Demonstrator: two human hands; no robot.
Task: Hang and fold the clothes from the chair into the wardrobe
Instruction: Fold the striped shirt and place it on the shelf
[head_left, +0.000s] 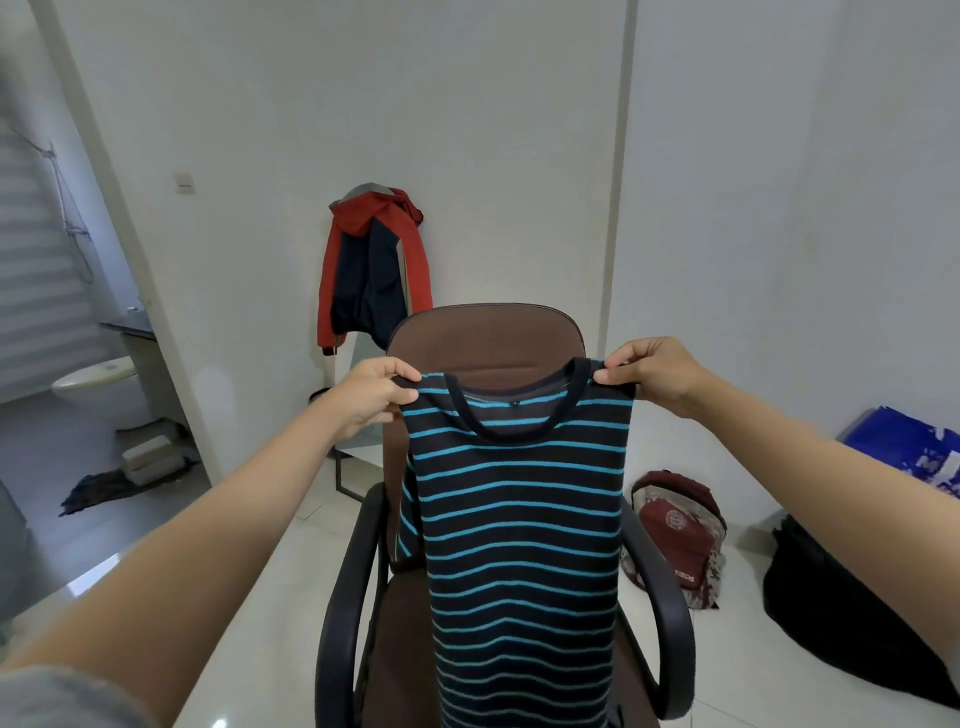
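Your left hand (375, 393) pinches one shoulder of the shirt (519, 525), a soft knit in black with thin blue stripes and a dark ribbed collar. It hangs flat and long in front of the chair (485, 332), whose brown fabric back and curved black armrests show around it; its hem is cut off at the bottom edge. Your right hand (652, 375) pinches the other shoulder. Behind, a red and navy jacket (371, 265) hangs at the wall.
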